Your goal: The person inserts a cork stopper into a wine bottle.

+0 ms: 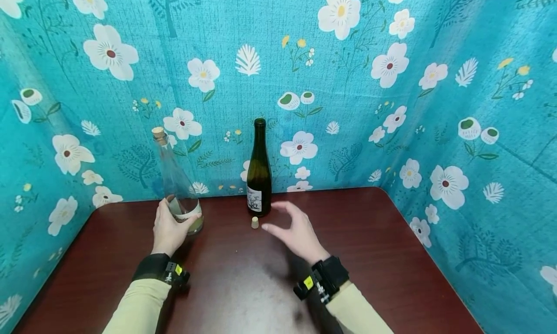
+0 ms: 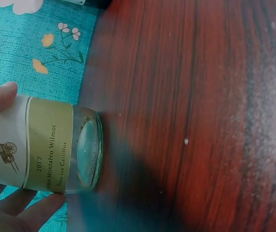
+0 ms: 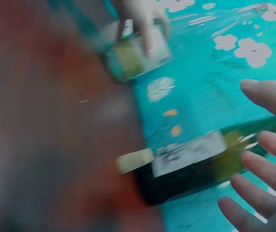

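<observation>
— Two bottles are standing near the table's (image 1: 370, 256) back edge?
— Yes. The left hand (image 1: 167, 230) is gripping the clear bottle (image 1: 176, 184); the right hand (image 1: 296, 232), fingers spread, is hovering near the loose cork (image 1: 255, 222) beside the dark bottle (image 1: 258, 172).

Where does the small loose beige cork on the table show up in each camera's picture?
Head: the small beige cork stands mid-table, in front of the dark green glass bottle.
Left wrist: not in it.
Right wrist: cork, blurred, left of centre, by the dark bottle's base.
Shared landmark: the clear labelled bottle.
</observation>
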Demonstrator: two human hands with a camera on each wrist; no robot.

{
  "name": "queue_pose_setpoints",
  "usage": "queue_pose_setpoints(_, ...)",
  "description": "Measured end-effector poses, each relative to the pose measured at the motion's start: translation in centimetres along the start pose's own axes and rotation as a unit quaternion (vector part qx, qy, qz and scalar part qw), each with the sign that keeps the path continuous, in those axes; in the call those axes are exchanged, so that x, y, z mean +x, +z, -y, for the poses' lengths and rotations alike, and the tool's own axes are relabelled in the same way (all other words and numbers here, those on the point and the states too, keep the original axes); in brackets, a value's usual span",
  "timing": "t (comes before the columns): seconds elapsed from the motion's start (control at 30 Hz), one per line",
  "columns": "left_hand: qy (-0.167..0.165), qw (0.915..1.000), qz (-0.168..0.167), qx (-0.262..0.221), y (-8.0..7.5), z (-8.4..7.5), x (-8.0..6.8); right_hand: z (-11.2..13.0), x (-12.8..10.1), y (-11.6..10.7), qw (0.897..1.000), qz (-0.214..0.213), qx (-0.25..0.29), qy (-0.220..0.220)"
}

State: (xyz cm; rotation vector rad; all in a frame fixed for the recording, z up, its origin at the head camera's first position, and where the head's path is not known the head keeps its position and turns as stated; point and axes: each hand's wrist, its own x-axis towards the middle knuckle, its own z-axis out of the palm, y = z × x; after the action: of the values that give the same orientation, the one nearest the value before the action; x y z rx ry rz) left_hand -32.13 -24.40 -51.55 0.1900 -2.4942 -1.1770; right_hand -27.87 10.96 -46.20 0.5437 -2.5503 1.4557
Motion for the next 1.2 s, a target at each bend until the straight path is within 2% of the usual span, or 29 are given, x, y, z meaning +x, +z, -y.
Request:
queue_pose_setpoints(0.13,0.001,1.0,0.002,0.004,0.0,0.0,-0.1,2.2,3.6,-0.5,0.999,-0.036,-0.015,-0.009)
queue_pose_setpoints(0.23,-0.004,1.0,0.001,0.008,0.0,0.0,-0.2,3.7,6.0,-0.5,0.998,-0.05,-0.036,0.007)
queue_pose_setpoints(0.37,-0.008,0.9999,0.002,0.011,0.1,0.1,-0.2,4.8,8.5,-0.2,0.996,-0.048,-0.064,0.037)
queue_pose_setpoints(0.53,-0.005,1.0,0.001,0.007,0.0,-0.1,-0.2,4.9,10.8,0.5,0.993,-0.039,-0.094,0.064)
queue_pose_setpoints(0.7,-0.01,0.9999,0.0,0.006,0.0,-0.1,-0.2,4.5,11.9,1.5,0.991,-0.024,-0.091,0.099)
queue_pose_setpoints(0.83,-0.012,0.9999,-0.001,0.007,0.1,0.0,-0.1,4.2,12.3,2.2,0.99,-0.036,-0.074,0.113)
queue_pose_setpoints(1.07,-0.018,0.9998,-0.006,-0.001,0.3,-0.2,-0.3,3.3,12.9,3.2,0.986,-0.073,-0.102,0.111)
queue_pose_setpoints(1.13,-0.022,0.9995,-0.024,-0.005,0.3,-0.4,-0.5,3.1,13.0,3.2,0.986,-0.073,-0.103,0.11)
queue_pose_setpoints(1.2,-0.014,0.998,-0.061,-0.012,0.4,-0.9,-0.7,2.9,13.0,3.2,0.986,-0.068,-0.105,0.111)
